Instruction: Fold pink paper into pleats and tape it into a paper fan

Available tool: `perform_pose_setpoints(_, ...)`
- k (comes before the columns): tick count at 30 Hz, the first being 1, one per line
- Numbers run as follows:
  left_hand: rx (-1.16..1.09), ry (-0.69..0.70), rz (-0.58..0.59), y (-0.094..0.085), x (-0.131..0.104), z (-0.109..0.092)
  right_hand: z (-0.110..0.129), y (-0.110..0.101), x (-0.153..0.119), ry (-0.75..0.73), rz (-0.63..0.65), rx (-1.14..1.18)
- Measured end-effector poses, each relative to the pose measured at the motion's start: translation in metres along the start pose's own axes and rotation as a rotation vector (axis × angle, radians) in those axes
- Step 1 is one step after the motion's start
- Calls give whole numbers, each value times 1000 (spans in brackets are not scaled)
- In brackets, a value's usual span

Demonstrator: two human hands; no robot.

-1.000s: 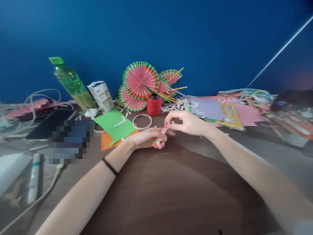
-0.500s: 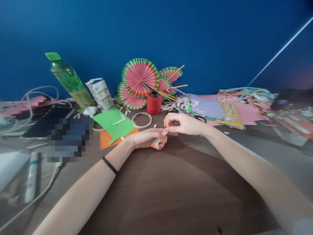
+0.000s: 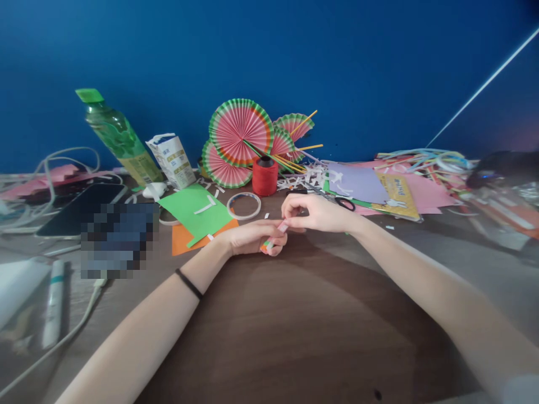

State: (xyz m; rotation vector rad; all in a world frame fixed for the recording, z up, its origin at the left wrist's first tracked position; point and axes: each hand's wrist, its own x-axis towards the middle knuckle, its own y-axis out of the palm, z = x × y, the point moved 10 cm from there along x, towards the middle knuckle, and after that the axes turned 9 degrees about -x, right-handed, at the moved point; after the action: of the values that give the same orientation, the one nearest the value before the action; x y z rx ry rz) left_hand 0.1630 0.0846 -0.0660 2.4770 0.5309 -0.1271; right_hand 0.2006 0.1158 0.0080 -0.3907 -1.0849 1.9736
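Near the middle of the table, my left hand (image 3: pixel 257 237) is closed around a small folded paper piece (image 3: pixel 269 245) coloured pink, white, green and orange. My right hand (image 3: pixel 309 212) meets it from the right, its thumb and forefinger pinched at the pink upper end of the same piece. Fingers hide part of the paper. Behind my hands are a roll of tape (image 3: pixel 244 206) and a red spool of thread (image 3: pixel 265 178). Green paper (image 3: pixel 196 213) lies over orange paper (image 3: pixel 181 240) to the left of my left hand.
Round pleated fans (image 3: pixel 241 132) stand at the wall. Scissors (image 3: pixel 345 203) and purple paper (image 3: pixel 357 182) lie behind my right forearm. A green bottle (image 3: pixel 120 137), a carton (image 3: pixel 172 160), a phone (image 3: pixel 80 210), cables and a marker (image 3: pixel 53 306) are on the left.
Both hands hold nearly the same position and grip on the paper piece. The whole view has shifted very slightly.
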Motion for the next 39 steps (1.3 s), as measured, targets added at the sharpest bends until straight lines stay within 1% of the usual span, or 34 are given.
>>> perform_pose_setpoints(8, -16, 4, -9, 0, 0, -1, 0, 1, 0, 10, -7, 4)
perform_pose_setpoints(14, -10, 12, -50, -4, 2, 0, 3, -2, 0, -6, -57, -38)
perform_pose_setpoints(19, 1, 47, -91, -6, 3, -2, 5, -8, 0, -6, -89, -70)
perform_pose_setpoints(25, -12, 44, -106, -4, 2, -4, 7, -15, -2, -67, -95, -80)
perform_pose_setpoints(29, -3, 45, -106, -4, 3, -4, 4, -15, -2, -58, -129, -60)
perform_pose_setpoints(34, -6, 66, -99, -4, 3, -5, 4, -16, -1, -43, -177, -104)
perform_pose_setpoints(39, -23, 65, -121, -6, 4, -4, 1, -14, -1, -22, -170, -113)
